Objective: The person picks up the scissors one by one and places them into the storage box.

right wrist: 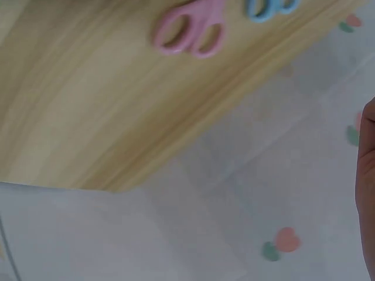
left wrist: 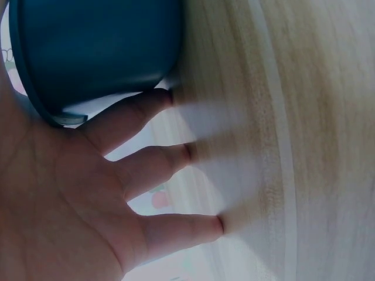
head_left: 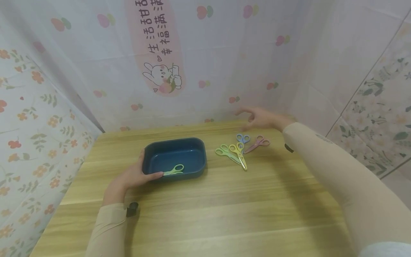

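Note:
My left hand (head_left: 131, 175) rests against the left end of a dark blue tray (head_left: 200, 174), its thumb along the front rim. In the left wrist view, its fingers (left wrist: 153, 167) are spread and straight, tips down at the table. Light green scissors (head_left: 174, 170) lie in the tray. My right hand (head_left: 261, 119) is raised near the table's far edge with fingers apart, holding nothing. Below it lie blue scissors (head_left: 243, 138) and pink scissors (head_left: 258, 143). Yellow scissors (head_left: 240, 155) cross over another green pair (head_left: 226, 152) just right of the tray.
A wood-grain table (head_left: 205, 210) carries everything. Behind it hangs a white curtain (head_left: 218, 60) with fruit prints, close to the far edge. A flowered sheet (head_left: 35, 125) hangs at the left, another floral panel (head_left: 385, 100) at the right.

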`<state>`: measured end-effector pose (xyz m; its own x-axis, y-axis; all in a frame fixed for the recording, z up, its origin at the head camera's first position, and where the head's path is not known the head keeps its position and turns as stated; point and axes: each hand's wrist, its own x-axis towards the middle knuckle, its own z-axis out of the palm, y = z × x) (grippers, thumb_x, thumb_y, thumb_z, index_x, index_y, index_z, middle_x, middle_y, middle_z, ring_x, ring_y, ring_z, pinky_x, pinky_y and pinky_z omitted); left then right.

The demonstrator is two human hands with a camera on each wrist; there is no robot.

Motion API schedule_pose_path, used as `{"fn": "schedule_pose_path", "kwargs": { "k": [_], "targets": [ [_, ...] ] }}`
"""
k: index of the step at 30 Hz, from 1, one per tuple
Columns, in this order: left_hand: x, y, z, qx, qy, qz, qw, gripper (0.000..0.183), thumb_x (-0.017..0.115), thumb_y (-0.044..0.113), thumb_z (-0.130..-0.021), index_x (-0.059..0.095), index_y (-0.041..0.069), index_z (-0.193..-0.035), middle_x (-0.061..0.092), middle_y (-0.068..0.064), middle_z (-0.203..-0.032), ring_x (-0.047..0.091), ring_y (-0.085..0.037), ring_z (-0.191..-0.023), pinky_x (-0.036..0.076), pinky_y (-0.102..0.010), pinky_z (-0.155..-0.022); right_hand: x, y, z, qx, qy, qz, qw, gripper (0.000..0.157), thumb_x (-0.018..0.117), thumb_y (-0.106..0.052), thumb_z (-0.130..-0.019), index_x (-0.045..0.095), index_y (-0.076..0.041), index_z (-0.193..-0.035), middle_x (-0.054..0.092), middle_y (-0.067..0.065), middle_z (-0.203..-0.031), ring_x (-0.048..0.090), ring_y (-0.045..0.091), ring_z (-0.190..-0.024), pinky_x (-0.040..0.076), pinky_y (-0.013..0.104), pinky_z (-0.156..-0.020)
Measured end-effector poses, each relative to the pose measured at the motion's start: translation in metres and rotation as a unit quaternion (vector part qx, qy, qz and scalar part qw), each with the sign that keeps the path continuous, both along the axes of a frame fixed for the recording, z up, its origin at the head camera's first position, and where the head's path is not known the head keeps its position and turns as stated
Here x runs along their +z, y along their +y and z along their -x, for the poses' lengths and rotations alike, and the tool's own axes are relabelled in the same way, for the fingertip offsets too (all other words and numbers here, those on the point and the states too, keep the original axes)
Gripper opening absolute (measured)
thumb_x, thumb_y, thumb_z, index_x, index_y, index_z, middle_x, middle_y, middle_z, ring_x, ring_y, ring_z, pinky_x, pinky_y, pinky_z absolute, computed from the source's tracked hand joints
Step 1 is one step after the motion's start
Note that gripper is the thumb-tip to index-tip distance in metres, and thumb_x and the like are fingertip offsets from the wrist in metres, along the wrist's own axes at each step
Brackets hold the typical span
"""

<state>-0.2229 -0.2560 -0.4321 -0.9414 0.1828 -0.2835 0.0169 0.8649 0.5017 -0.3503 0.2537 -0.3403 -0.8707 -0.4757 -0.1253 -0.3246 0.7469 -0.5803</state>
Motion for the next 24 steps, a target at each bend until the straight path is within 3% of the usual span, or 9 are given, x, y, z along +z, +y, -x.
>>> {"fn": "schedule_pose_path", "kwargs": {
  "k": [5,9,13,17,20,22,24],
  "targets": [
    [0.001,-0.001,0.0,0.004,-0.004,0.002,1.0,0.142,0.071,0.079,-0.085,-0.02,0.006,-0.168,0.01,-0.037,-0.173,0.03,-0.06,-0.155,0.036,-0.071,-0.121,-0.016,0.022,-0.003,-0.011,-0.017,0.01,1.0,0.08,0.084,-0.051,-0.089,0.046,-0.033,-0.157,0.047,0.007,-0.162,0.06,0.038,-0.132,0.048,0.063,-0.111],
    [0.002,-0.001,0.001,0.002,-0.005,0.001,1.0,0.143,0.071,0.079,-0.085,-0.021,0.006,-0.168,0.011,-0.038,-0.173,0.03,-0.06,-0.155,0.036,-0.07,-0.122,-0.03,0.039,-0.007,-0.032,-0.026,-0.007,0.999,0.08,0.082,-0.058,-0.088,0.047,-0.035,-0.156,0.062,0.008,-0.147,0.065,0.03,-0.123,0.051,0.055,-0.107],
    [0.002,0.0,0.002,-0.002,-0.005,0.002,1.0,0.143,0.071,0.078,-0.085,-0.02,0.006,-0.168,0.013,-0.039,-0.172,0.031,-0.06,-0.154,0.036,-0.07,-0.121,-0.039,0.048,-0.015,-0.031,-0.05,-0.011,0.998,0.078,0.079,-0.052,-0.094,0.044,-0.027,-0.16,0.074,0.014,-0.12,0.07,0.03,-0.11,0.053,0.05,-0.099],
    [0.002,-0.001,0.001,-0.002,-0.007,0.007,0.9999,0.143,0.07,0.079,-0.085,-0.021,0.006,-0.167,0.014,-0.039,-0.171,0.032,-0.06,-0.153,0.038,-0.07,-0.12,-0.048,0.053,-0.02,-0.023,-0.08,-0.001,0.997,0.076,0.075,-0.041,-0.099,0.039,-0.019,-0.163,0.071,0.016,-0.091,0.066,0.033,-0.084,0.05,0.044,-0.09],
    [0.001,-0.002,0.0,-0.001,-0.009,0.013,0.9999,0.143,0.069,0.08,-0.085,-0.021,0.007,-0.167,0.016,-0.04,-0.171,0.035,-0.06,-0.152,0.04,-0.07,-0.119,-0.057,0.058,-0.02,-0.021,-0.086,-0.01,0.996,0.075,0.074,-0.036,-0.101,0.038,-0.016,-0.163,0.073,0.016,-0.092,0.067,0.032,-0.085,0.051,0.047,-0.094],
    [0.0,-0.002,0.0,0.003,-0.013,0.014,0.9998,0.143,0.069,0.081,-0.085,-0.021,0.007,-0.168,0.016,-0.039,-0.171,0.036,-0.06,-0.152,0.04,-0.069,-0.119,-0.064,0.062,-0.02,-0.023,-0.076,-0.023,0.997,0.075,0.075,-0.037,-0.1,0.04,-0.015,-0.162,0.072,0.013,-0.103,0.066,0.028,-0.093,0.051,0.046,-0.096],
    [0.0,-0.001,0.0,0.006,-0.016,0.016,0.9997,0.144,0.069,0.082,-0.084,-0.022,0.008,-0.168,0.017,-0.039,-0.171,0.037,-0.06,-0.152,0.041,-0.069,-0.118,-0.07,0.066,-0.02,-0.027,-0.061,-0.035,0.997,0.076,0.079,-0.038,-0.097,0.044,-0.015,-0.16,0.07,0.015,-0.124,0.066,0.028,-0.107,0.051,0.051,-0.102]
  ]
}}
